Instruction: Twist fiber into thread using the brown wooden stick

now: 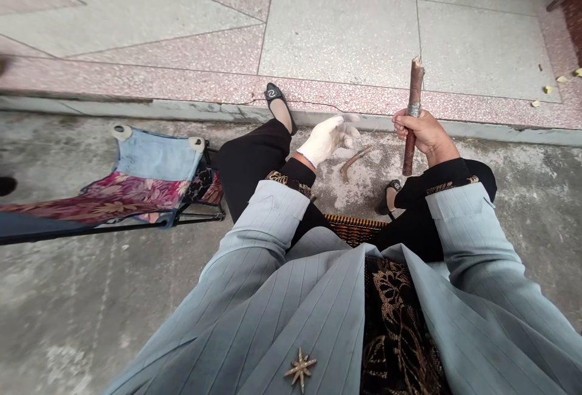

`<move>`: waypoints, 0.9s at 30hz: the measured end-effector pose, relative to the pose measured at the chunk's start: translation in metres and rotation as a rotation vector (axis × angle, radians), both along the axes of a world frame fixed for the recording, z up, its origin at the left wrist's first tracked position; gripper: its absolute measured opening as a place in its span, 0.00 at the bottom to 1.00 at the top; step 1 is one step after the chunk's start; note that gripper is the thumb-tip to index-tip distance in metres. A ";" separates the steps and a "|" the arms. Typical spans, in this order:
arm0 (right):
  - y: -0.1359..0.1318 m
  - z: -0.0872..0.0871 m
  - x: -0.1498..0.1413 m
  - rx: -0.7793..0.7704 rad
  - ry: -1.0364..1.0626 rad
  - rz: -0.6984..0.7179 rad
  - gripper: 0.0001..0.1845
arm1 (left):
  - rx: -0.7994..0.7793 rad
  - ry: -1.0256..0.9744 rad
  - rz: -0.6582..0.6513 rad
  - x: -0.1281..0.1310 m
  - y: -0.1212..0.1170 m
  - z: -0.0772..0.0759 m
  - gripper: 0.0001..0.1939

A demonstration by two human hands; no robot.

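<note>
I see the grey concrete floor (91,310) filling the lower half of my view, with a pale and pink terrazzo pavement (341,37) across the top from 10 to 2 o'clock. At 9 o'clock lies a folding stool with blue and floral fabric (150,171). A brown woven basket edge (354,228) shows at centre, between my knees. At 2 o'clock my bare right hand (425,134) wraps its fingers tight around a long reddish-brown stick with a silver wire band (413,116), held upright. Just left of it, my left hand in a white knit glove (325,137) hangs with fingers loosely spread, holding nothing. Below the glove, on the concrete, lies a small bent brown twig (353,162).
</note>
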State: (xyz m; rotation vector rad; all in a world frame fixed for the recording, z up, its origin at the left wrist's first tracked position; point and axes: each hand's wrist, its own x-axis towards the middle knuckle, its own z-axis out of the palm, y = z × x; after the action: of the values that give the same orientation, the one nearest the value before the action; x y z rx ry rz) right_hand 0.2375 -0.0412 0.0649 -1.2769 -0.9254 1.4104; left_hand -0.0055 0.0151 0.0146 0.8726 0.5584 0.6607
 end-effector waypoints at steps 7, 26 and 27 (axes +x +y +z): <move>0.003 -0.006 0.003 -0.083 0.042 -0.114 0.10 | -0.142 -0.066 0.080 0.003 0.000 -0.007 0.18; 0.002 0.005 0.005 -0.151 0.212 -0.054 0.13 | -0.243 -0.210 0.397 0.011 -0.001 -0.014 0.04; 0.002 0.006 0.005 -0.148 0.210 -0.055 0.13 | -0.248 -0.227 0.375 0.010 -0.001 -0.012 0.04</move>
State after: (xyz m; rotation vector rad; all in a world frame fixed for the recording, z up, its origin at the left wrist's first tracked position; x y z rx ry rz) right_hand 0.2426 -0.0387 0.0709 -1.2244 -0.6498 1.5584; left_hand 0.0046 0.0140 0.0028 0.4541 0.5888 0.9941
